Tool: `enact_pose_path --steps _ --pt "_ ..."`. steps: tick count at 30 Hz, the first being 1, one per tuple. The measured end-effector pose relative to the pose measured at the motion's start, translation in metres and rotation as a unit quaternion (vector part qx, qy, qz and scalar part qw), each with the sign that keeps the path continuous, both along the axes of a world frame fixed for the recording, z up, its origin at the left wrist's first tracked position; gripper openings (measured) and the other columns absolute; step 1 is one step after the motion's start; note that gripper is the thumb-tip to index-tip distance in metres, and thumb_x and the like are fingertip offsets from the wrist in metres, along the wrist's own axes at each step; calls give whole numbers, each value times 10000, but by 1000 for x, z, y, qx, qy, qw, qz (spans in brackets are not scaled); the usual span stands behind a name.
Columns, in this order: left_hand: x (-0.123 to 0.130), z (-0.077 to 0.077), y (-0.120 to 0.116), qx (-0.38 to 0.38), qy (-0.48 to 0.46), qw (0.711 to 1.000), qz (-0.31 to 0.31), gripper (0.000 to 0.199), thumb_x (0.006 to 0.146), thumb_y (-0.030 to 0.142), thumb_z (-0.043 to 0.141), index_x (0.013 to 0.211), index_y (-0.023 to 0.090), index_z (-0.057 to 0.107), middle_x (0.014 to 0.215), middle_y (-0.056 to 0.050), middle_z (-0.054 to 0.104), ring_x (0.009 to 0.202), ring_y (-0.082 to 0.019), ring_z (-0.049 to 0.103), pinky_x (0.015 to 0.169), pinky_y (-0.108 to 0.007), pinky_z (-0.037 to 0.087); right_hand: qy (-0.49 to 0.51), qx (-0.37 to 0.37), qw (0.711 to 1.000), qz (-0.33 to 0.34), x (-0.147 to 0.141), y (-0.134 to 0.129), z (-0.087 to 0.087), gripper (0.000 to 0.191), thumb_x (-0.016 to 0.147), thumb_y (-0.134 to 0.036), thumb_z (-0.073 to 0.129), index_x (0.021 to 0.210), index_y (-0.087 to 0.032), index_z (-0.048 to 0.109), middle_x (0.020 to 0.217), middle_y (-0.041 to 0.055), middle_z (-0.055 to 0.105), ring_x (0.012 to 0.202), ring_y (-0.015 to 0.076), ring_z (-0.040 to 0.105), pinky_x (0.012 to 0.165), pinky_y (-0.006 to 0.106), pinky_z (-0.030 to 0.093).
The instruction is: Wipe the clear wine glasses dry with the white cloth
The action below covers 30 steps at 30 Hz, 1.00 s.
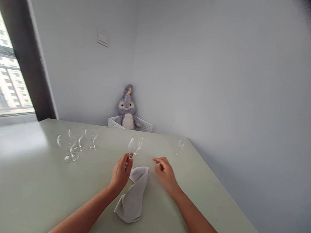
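My left hand point(121, 171) grips a clear wine glass point(135, 145) low down, by its stem, with the bowl tilted to the right. The base of that glass is mostly hidden behind my fingers. Below it, a folded light grey cloth point(134, 200) lies on the table, untouched by my fingertips as far as I can see. My right hand point(165, 172) hovers to the right of the cloth, fingers bent and a gap between thumb and index finger, holding nothing. Farther right stands a small stemmed glass point(181, 145), apart from both hands.
Three stemmed glasses, a wide one point(67, 144) and two behind it point(77, 137) point(91, 135), stand on the left of the pale green table point(71, 202). A plush rabbit point(128, 112) sits in a white basket point(147, 126) beyond the far edge. Walls rise behind; a window is at left.
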<state>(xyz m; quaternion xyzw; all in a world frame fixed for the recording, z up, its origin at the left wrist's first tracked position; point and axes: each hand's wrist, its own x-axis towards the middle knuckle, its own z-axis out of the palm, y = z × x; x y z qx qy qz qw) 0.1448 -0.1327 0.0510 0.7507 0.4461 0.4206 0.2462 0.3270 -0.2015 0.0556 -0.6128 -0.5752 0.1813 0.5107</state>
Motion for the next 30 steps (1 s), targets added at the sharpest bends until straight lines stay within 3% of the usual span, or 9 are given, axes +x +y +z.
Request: enact_pose_path --steps 4,8,11,13,19,24,30 --pt "8 -10 -10 67 19 992 -104 218 859 303 327 991 212 474 815 -28 574 772 -167 538 704 -285 414 132 -43 983 123 -35 9 10 336 701 -376 600 988 -201 619 802 6 548 605 105 487 606 242 429" --pt "12 -17 -14 58 4 991 -120 389 863 291 340 1246 231 322 1050 -71 566 904 -183 555 789 -330 434 254 -31 957 140 -55 23 10 250 690 -385 610 831 -178 609 702 2 590 651 142 551 624 254 440" --pt "17 -24 -15 35 -12 996 -87 592 839 339 405 1350 279 113 1276 -97 409 957 -187 549 819 -364 442 238 -31 969 55 -35 38 9 293 677 -402 607 846 -163 592 597 -21 562 512 114 504 516 235 415" --pt "20 -29 -16 21 8 995 -95 640 824 364 439 1356 305 90 1340 -96 321 1011 -198 529 837 -385 440 204 -34 978 -23 -7 48 7 314 683 -406 580 860 -146 589 512 -43 520 435 101 460 478 232 399" --pt "21 -44 -15 34 121 972 -199 392 805 385 473 1182 280 461 1247 -61 447 1128 -241 445 933 -430 370 159 -42 972 -167 76 70 -23 291 648 -329 557 851 -123 592 474 -41 521 412 110 479 497 242 413" --pt "20 -43 -14 36 131 969 -206 300 805 338 468 1088 267 540 1213 -55 479 1103 -229 467 919 -392 397 146 -56 964 -213 102 82 -41 281 647 -320 526 843 -126 578 537 -22 549 408 109 491 458 237 419" --pt "20 -39 -15 27 119 969 -214 278 802 332 472 1061 270 553 1182 -53 507 1075 -225 488 909 -383 402 121 -57 966 -222 111 97 -42 237 654 -320 510 793 -139 575 610 9 581 411 104 490 437 235 429"
